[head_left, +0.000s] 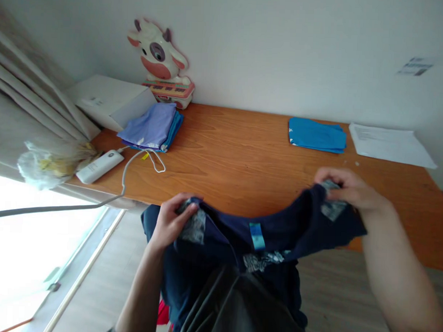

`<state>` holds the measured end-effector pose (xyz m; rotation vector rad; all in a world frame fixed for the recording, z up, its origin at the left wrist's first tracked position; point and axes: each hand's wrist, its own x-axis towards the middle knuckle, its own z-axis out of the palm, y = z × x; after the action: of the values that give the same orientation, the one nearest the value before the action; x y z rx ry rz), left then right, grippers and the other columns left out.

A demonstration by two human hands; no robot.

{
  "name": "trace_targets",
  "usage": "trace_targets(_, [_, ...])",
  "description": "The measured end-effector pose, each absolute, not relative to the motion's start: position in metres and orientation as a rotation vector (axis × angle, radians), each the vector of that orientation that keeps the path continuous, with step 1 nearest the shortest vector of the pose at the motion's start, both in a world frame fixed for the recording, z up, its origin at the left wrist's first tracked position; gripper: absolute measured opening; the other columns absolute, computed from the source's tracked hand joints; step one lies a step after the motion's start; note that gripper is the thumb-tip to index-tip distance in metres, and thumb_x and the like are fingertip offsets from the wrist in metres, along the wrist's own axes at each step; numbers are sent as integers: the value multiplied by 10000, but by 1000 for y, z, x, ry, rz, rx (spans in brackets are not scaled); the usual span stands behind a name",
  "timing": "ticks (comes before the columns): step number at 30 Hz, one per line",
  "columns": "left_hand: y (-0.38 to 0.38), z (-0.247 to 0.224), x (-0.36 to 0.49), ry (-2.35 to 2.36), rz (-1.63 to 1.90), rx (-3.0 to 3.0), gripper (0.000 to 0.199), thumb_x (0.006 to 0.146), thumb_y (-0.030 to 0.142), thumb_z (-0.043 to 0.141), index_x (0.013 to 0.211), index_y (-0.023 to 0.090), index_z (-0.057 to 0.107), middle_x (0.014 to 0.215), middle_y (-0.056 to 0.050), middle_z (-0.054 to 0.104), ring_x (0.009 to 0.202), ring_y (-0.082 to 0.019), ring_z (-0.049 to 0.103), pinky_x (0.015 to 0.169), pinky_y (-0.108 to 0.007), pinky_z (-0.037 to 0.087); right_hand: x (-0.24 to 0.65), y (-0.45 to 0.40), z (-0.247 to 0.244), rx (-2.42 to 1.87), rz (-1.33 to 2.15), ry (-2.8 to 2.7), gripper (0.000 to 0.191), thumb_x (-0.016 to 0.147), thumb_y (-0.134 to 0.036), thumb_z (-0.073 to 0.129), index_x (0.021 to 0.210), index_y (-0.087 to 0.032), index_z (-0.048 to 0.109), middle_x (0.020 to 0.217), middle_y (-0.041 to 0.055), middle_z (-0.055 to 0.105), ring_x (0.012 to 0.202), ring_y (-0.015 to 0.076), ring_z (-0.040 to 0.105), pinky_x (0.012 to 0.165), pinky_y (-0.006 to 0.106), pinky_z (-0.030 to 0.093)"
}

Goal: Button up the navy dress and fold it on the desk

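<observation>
A navy blue shirt with grey-white printed patches is stretched between my hands at the front edge of the desk. Its wide neckline faces up, and a blue label shows on the inside of the collar. My left hand grips the shirt by a patterned patch on the left. On the right, my right hand pinches a similar patch, a little higher and over the desk. The lower part of the shirt hangs down in front of my body, partly hidden by my dark top.
On the wooden desk lie a folded blue cloth, white papers and a purple folded cloth on blue ones. A white box, cow toy keyboard, white power strip with cable and plastic bag are at left.
</observation>
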<state>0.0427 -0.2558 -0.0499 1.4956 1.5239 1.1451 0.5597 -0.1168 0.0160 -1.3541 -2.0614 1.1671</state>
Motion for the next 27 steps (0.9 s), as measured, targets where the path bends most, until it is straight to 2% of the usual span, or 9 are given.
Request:
trace_targets(2, [-210, -34, 56, 1760, 1055, 1755, 276, 1035, 396, 703, 1268, 282, 797, 1214, -65, 829, 1173, -310, 763, 1057, -440, 585, 542, -93, 7, -1409, 848, -2182, 411, 961, -647, 758, 1050, -249, 714, 989, 108, 785, 913, 308, 751, 837, 465, 598])
trace_targets(4, [-179, -27, 80, 1934, 1026, 1942, 368, 1043, 335, 685, 1406, 298, 729, 1365, -81, 786, 1311, -333, 706, 1140, -495, 552, 524, -79, -8, -1465, 357, -2266, 240, 1026, -467, 694, 1080, -233, 706, 1113, 150, 784, 1105, 381, 739, 1026, 582, 557])
trace_targets(7, [-173, -34, 125, 1866, 1023, 2116, 376, 1071, 316, 658, 1445, 293, 684, 1463, -93, 734, 1396, -324, 649, 1213, -518, 505, 504, -82, -32, -1329, 134, -2271, 216, 1056, -284, 610, 1244, -245, 710, 1351, 158, 744, 1330, 385, 674, 1176, 628, 497])
trace_targets(11, [-204, -68, 182, 1656, 941, 2104, 345, 1093, 332, 648, 1433, 289, 677, 1497, -89, 712, 1435, -307, 628, 1248, -522, 487, 482, -104, -51, -962, 417, -2486, 335, 1091, -194, 547, 1344, -308, 736, 1397, 80, 754, 1328, 290, 698, 1174, 525, 542])
trace_targets(15, [-228, -100, 214, 1678, 845, 2112, 563, 1041, 318, 717, 1585, 283, 580, 1682, -130, 575, 1662, -409, 392, 1377, -710, 259, 466, -111, -58, -850, 393, -2746, 218, 1056, -214, 661, 1223, -275, 787, 1234, 79, 809, 1166, 300, 735, 1066, 505, 546])
trace_targets(19, [-231, -108, 217, 1694, 790, 2152, 651, 1017, 340, 749, 1632, 295, 541, 1762, -136, 483, 1706, -463, 286, 1366, -824, 94, 465, -115, -56, -868, 256, -2864, 47, 981, -221, 757, 1016, -250, 747, 1083, 83, 797, 1091, 310, 708, 1003, 485, 509])
trace_targets(21, [-228, -105, 216, 1694, 783, 2143, 631, 1004, 342, 770, 1600, 290, 567, 1749, -136, 499, 1699, -468, 293, 1357, -840, 83, 467, -121, -55, -809, 210, -2878, 74, 974, -180, 731, 991, -252, 729, 1138, 93, 795, 1185, 333, 689, 1068, 522, 480])
trace_targets(24, [-217, -95, 216, 1710, 848, 2085, 389, 1038, 300, 724, 1424, 281, 682, 1598, -125, 639, 1639, -427, 409, 1372, -795, 127, 470, -133, -60, -751, 194, -2857, 148, 1004, -131, 654, 1021, -253, 734, 1230, 103, 792, 1245, 345, 678, 1105, 558, 469])
trace_targets(27, [-200, -86, 220, 1609, 953, 2047, 239, 1093, 217, 602, 1295, 271, 720, 1419, -95, 731, 1476, -321, 585, 1349, -612, 344, 473, -145, -73, -840, 144, -2782, 257, 1050, -77, 544, 1102, -236, 739, 1172, 116, 787, 1191, 328, 694, 1080, 541, 493])
